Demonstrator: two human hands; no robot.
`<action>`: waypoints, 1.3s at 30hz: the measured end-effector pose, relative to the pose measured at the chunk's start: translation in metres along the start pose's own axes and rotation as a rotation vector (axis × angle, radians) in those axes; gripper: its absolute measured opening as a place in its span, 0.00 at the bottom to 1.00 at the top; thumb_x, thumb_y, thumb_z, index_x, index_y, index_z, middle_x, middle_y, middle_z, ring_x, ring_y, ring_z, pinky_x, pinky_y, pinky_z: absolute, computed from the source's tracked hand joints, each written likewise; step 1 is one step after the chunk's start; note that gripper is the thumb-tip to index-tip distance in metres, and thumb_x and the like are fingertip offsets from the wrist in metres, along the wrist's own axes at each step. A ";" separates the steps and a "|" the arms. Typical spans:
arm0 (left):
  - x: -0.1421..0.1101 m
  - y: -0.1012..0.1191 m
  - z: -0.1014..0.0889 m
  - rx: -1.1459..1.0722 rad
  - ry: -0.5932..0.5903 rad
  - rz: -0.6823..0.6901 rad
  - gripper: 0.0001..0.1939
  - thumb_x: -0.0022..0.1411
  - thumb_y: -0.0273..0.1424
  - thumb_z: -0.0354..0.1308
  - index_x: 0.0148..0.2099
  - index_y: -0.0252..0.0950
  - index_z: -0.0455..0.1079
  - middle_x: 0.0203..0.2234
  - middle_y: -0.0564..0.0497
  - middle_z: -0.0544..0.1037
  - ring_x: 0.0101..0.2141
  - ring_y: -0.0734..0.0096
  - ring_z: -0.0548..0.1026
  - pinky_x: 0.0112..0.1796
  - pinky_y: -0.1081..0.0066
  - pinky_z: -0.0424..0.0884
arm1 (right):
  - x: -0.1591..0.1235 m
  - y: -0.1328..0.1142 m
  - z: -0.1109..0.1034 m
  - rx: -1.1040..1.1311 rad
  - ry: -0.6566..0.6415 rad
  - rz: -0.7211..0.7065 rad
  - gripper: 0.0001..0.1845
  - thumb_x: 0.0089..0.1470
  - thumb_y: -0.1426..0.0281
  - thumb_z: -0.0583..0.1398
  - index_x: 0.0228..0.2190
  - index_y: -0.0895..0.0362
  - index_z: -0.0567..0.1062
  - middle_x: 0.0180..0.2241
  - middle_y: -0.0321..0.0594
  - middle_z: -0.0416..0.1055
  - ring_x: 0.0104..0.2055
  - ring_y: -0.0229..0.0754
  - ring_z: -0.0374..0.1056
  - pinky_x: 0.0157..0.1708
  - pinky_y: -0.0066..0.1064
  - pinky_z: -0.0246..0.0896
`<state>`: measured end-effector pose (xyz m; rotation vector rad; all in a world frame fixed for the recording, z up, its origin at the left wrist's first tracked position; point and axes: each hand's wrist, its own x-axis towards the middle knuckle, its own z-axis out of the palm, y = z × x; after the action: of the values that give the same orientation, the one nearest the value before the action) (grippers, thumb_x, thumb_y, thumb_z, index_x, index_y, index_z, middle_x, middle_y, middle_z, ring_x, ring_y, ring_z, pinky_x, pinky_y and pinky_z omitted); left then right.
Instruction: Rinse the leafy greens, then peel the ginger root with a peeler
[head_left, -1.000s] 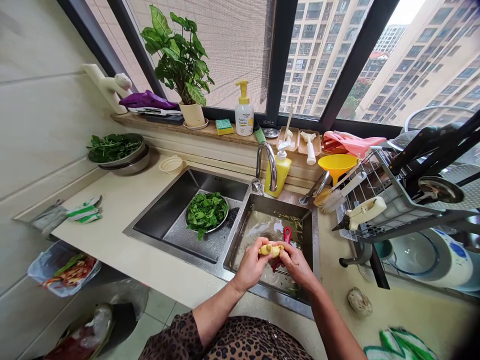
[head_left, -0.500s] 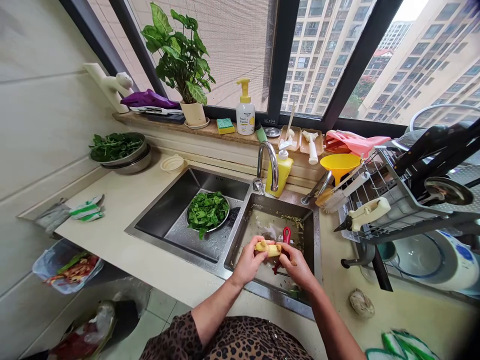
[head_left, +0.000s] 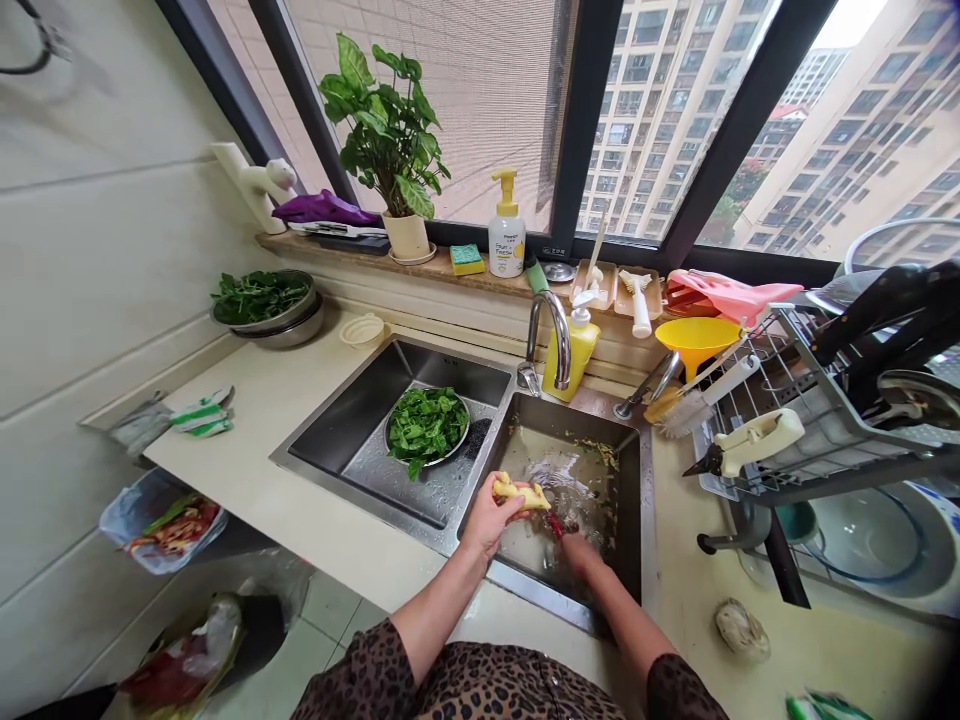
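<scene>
Over the right sink basin (head_left: 646, 520), my left hand (head_left: 487, 520) grips a peeled, knobbly piece of ginger (head_left: 525, 493) between thumb and fingers. Down at the water, my right hand (head_left: 581, 552) is closed around a red peeler (head_left: 555, 524), which is partly under the surface. Its fingers are partly hidden by splashing and blur. Ripples spread across the cloudy water (head_left: 559, 470), and bits of peel float along the far right side. In the left basin (head_left: 345, 430), a bowl of green leaves (head_left: 427, 425) stands on the wet bottom.
The faucet (head_left: 559, 340) arches over the right basin, with a yellow soap bottle (head_left: 574, 355) behind it. To the right is a dish rack (head_left: 795, 400) with knives and utensils. More greens (head_left: 262, 298) sit in stacked bowls at far left. A waste bin (head_left: 161, 530) hangs below the counter.
My right hand has let go of the ginger and dropped into the water at the red peeler, which has shifted. My left hand keeps the ginger, now tilted. The view has turned slightly left.
</scene>
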<state>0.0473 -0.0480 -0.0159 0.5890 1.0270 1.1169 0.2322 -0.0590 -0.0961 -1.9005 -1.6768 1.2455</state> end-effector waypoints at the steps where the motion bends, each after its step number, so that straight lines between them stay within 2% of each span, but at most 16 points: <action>1: 0.001 -0.001 0.000 0.028 0.010 0.040 0.25 0.44 0.34 0.65 0.39 0.37 0.54 0.39 0.46 0.74 0.37 0.65 0.76 0.32 0.70 0.73 | 0.000 -0.006 -0.003 0.013 -0.009 -0.010 0.05 0.37 0.69 0.60 0.16 0.57 0.73 0.12 0.34 0.61 0.20 0.40 0.64 0.22 0.30 0.55; 4: 0.002 -0.003 0.001 0.136 0.007 0.172 0.21 0.47 0.32 0.63 0.40 0.37 0.56 0.39 0.46 0.75 0.38 0.66 0.75 0.36 0.68 0.71 | -0.003 -0.031 -0.019 0.225 -0.044 0.004 0.16 0.47 0.61 0.54 0.34 0.57 0.74 0.22 0.37 0.70 0.26 0.40 0.68 0.23 0.28 0.58; 6: 0.001 -0.004 0.005 0.210 -0.002 0.240 0.19 0.48 0.30 0.61 0.40 0.37 0.57 0.38 0.47 0.75 0.38 0.68 0.74 0.39 0.67 0.70 | -0.010 -0.052 -0.030 0.515 -0.096 0.043 0.23 0.48 0.58 0.55 0.45 0.55 0.68 0.30 0.38 0.72 0.30 0.39 0.70 0.24 0.27 0.60; 7: 0.000 -0.004 0.008 0.242 -0.008 0.267 0.18 0.49 0.29 0.60 0.40 0.37 0.57 0.38 0.47 0.75 0.38 0.69 0.74 0.41 0.67 0.69 | -0.014 -0.062 -0.034 0.633 -0.113 0.059 0.26 0.46 0.58 0.57 0.47 0.54 0.66 0.32 0.38 0.72 0.31 0.39 0.70 0.24 0.26 0.60; 9: -0.004 -0.002 0.016 0.302 -0.027 0.312 0.16 0.51 0.28 0.59 0.40 0.37 0.58 0.39 0.47 0.75 0.39 0.70 0.74 0.43 0.66 0.67 | -0.022 -0.078 -0.039 0.749 -0.103 0.069 0.28 0.42 0.59 0.61 0.45 0.55 0.67 0.31 0.38 0.72 0.30 0.39 0.70 0.23 0.24 0.59; 13: -0.016 0.005 0.031 0.389 -0.063 0.371 0.13 0.52 0.28 0.57 0.40 0.37 0.60 0.40 0.48 0.75 0.40 0.70 0.73 0.45 0.67 0.66 | -0.031 -0.094 -0.043 0.771 -0.018 0.056 0.23 0.40 0.61 0.61 0.39 0.58 0.70 0.25 0.35 0.71 0.25 0.37 0.67 0.20 0.24 0.56; 19: -0.022 0.010 0.036 0.426 -0.090 0.392 0.12 0.53 0.29 0.57 0.40 0.37 0.61 0.40 0.48 0.75 0.40 0.69 0.73 0.45 0.67 0.66 | -0.033 -0.094 -0.045 0.803 0.002 0.032 0.19 0.40 0.64 0.60 0.36 0.59 0.71 0.23 0.33 0.70 0.22 0.34 0.64 0.19 0.23 0.54; 22: -0.020 0.008 0.035 0.369 -0.104 0.390 0.12 0.53 0.29 0.58 0.40 0.37 0.60 0.39 0.48 0.75 0.40 0.69 0.73 0.45 0.66 0.66 | -0.033 -0.093 -0.045 0.816 0.007 0.018 0.16 0.40 0.66 0.58 0.35 0.59 0.71 0.20 0.33 0.69 0.20 0.33 0.62 0.19 0.22 0.52; 27: -0.018 0.004 0.033 0.304 -0.094 0.349 0.14 0.52 0.30 0.58 0.41 0.37 0.59 0.40 0.47 0.75 0.40 0.69 0.73 0.45 0.67 0.66 | -0.038 -0.093 -0.048 0.837 -0.031 0.037 0.18 0.41 0.65 0.59 0.37 0.59 0.71 0.21 0.34 0.70 0.22 0.35 0.64 0.21 0.23 0.55; 30: -0.019 0.003 0.033 0.360 -0.089 0.356 0.14 0.52 0.30 0.59 0.41 0.36 0.60 0.40 0.47 0.75 0.39 0.69 0.73 0.44 0.67 0.66 | -0.037 -0.093 -0.046 0.796 -0.027 0.035 0.18 0.40 0.64 0.59 0.36 0.58 0.71 0.22 0.34 0.70 0.22 0.34 0.64 0.20 0.23 0.54; 33: -0.015 0.001 0.031 0.320 -0.106 0.338 0.14 0.51 0.29 0.59 0.40 0.37 0.59 0.39 0.47 0.75 0.40 0.68 0.73 0.45 0.66 0.66 | -0.025 -0.083 -0.040 0.711 -0.009 0.009 0.17 0.43 0.64 0.55 0.36 0.59 0.71 0.20 0.34 0.70 0.21 0.35 0.65 0.19 0.23 0.54; 36: -0.006 0.002 0.023 0.252 -0.110 0.297 0.15 0.51 0.29 0.59 0.40 0.37 0.58 0.39 0.47 0.75 0.39 0.68 0.73 0.44 0.66 0.66 | -0.006 -0.057 -0.033 0.304 0.054 0.037 0.19 0.48 0.67 0.49 0.39 0.59 0.71 0.23 0.37 0.72 0.24 0.37 0.68 0.22 0.24 0.57; 39: 0.005 0.005 0.008 0.271 -0.039 0.302 0.17 0.50 0.29 0.59 0.41 0.37 0.58 0.39 0.47 0.74 0.39 0.68 0.73 0.42 0.67 0.66 | 0.005 -0.025 -0.027 -0.108 0.099 0.125 0.18 0.47 0.71 0.50 0.38 0.60 0.73 0.26 0.41 0.73 0.28 0.41 0.70 0.27 0.28 0.60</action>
<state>0.0530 -0.0405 -0.0102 1.0056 1.0874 1.2309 0.2364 -0.0393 -0.0645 -2.1235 -1.6271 1.1042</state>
